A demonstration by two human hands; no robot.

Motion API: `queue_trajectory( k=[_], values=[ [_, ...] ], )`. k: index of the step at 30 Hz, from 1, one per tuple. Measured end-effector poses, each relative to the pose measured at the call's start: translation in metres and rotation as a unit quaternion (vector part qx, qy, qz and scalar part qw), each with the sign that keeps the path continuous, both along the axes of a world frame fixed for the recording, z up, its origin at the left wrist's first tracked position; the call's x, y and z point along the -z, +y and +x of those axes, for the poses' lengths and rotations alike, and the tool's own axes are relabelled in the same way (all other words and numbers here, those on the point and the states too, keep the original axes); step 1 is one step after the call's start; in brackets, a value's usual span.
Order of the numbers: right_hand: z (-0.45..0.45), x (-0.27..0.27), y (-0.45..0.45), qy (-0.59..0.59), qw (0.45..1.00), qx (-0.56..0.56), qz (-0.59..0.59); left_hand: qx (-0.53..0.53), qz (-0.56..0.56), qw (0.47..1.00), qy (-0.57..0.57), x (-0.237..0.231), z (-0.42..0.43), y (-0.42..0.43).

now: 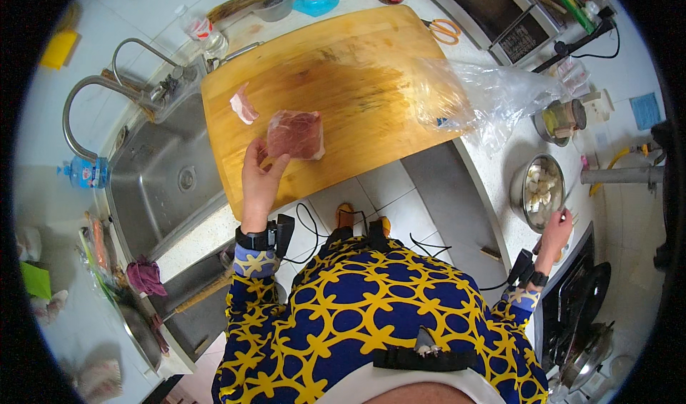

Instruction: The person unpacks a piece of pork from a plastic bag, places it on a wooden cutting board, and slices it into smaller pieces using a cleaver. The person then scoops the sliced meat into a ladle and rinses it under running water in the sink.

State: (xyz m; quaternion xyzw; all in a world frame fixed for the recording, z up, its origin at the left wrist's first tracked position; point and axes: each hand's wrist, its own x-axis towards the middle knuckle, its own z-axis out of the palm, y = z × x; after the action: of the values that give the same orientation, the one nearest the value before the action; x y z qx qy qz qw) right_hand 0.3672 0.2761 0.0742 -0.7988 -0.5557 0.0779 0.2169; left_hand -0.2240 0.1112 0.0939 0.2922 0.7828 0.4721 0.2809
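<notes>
My left hand [261, 176] grips the near left corner of a thick, squarish piece of raw meat [296, 134] between thumb and fingers. The meat is at the left part of a large wooden cutting board [364, 45]. A smaller strip of meat with pale fat [244, 104] lies on the board, up and left of it. Far to the right, my right hand [554, 233] is at the near rim of a steel bowl [519, 189] holding white chunks [537, 187]. Its fingers appear closed on a thin metal utensil [571, 189], whose kind is unclear.
A stainless sink [161, 189] with a curved faucet [80, 98] adjoins the board's left side. A clear plastic bag [482, 96] overlaps the board's right end. Orange-handled scissors [445, 31] lie behind it. Cables [305, 227] hang below the board; a stove [573, 291] stands at lower right.
</notes>
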Motion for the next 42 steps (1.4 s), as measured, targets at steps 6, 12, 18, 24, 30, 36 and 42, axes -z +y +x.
queue_trajectory(
  k=[6,12,18,24,30,36,42],
  values=[
    [-0.087,-0.078,-0.015,0.274,0.942,-0.074,0.177,0.171,0.006,0.942,0.289,-0.021,0.002,0.020],
    [-0.179,-0.083,-0.029,0.424,0.878,-0.210,-0.072,0.315,-0.031,0.847,0.427,-0.017,-0.015,0.052],
    [-0.267,-0.074,-0.041,0.284,0.832,-0.444,-0.172,0.314,-0.069,0.881,0.347,-0.019,-0.009,0.061],
    [-0.312,-0.071,-0.030,0.222,0.811,-0.527,-0.120,0.269,-0.081,0.886,0.369,-0.022,0.001,0.062],
    [-0.323,-0.072,-0.021,0.188,0.805,-0.548,-0.133,0.243,-0.054,0.887,0.389,-0.021,0.009,0.068],
    [-0.339,-0.079,-0.018,0.102,0.793,-0.580,-0.155,0.238,-0.065,0.883,0.399,-0.025,0.005,0.071],
    [-0.354,-0.083,-0.010,0.074,0.786,-0.596,-0.149,0.226,-0.095,0.892,0.379,-0.024,0.007,0.077]
  ],
)
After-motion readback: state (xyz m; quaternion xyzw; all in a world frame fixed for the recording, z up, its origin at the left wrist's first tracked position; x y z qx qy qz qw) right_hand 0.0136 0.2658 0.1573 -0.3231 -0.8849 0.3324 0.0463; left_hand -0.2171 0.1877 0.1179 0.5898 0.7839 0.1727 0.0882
